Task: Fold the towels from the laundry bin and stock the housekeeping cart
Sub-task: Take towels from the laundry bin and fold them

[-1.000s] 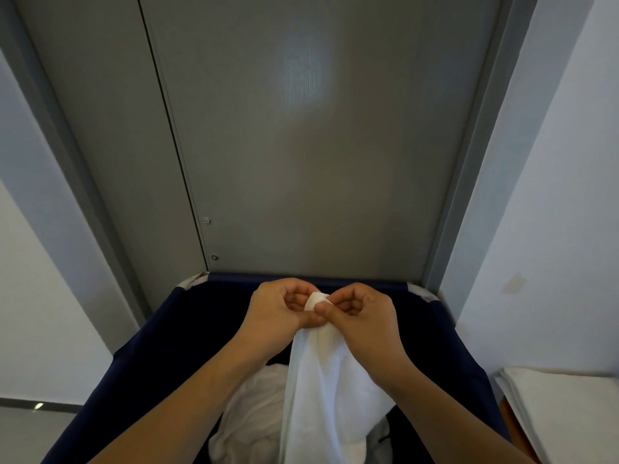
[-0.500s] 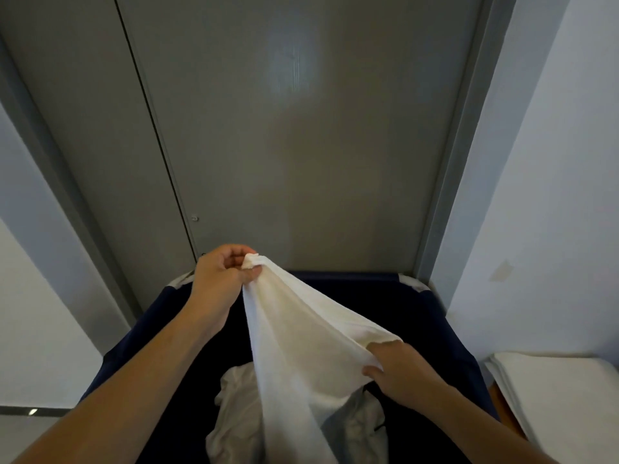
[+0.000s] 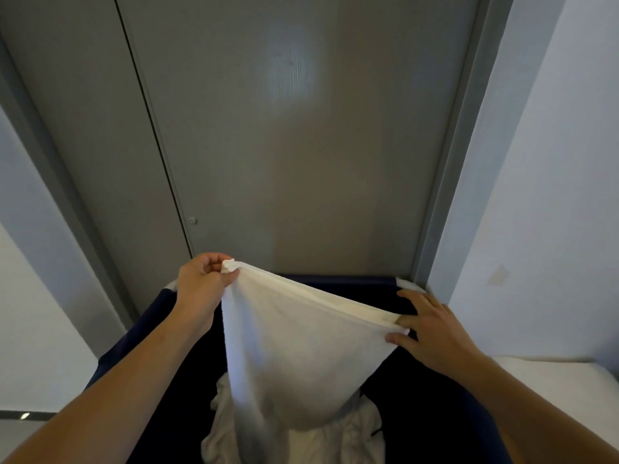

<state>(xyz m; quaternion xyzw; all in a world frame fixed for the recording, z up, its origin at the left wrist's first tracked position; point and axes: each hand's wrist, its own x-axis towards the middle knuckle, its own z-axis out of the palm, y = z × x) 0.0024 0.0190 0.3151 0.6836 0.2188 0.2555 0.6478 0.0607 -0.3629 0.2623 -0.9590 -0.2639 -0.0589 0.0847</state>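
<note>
A white towel hangs stretched above the dark blue laundry bin. My left hand pinches one top corner of it, fingers curled, near the bin's far left corner. My right hand holds the towel's top edge further right between thumb and fingers, the other fingers spread out. The edge runs taut between both hands, sloping down to the right. More crumpled white towels lie at the bottom of the bin, partly hidden behind the hanging one.
A grey door stands right behind the bin. Pale walls close in on both sides. A stack of folded white linen lies at the right edge, beside the bin.
My hands were together on one corner; they have moved apart. The left rose to the left with the corner, the right slid along the edge to the right, spreading the towel.
</note>
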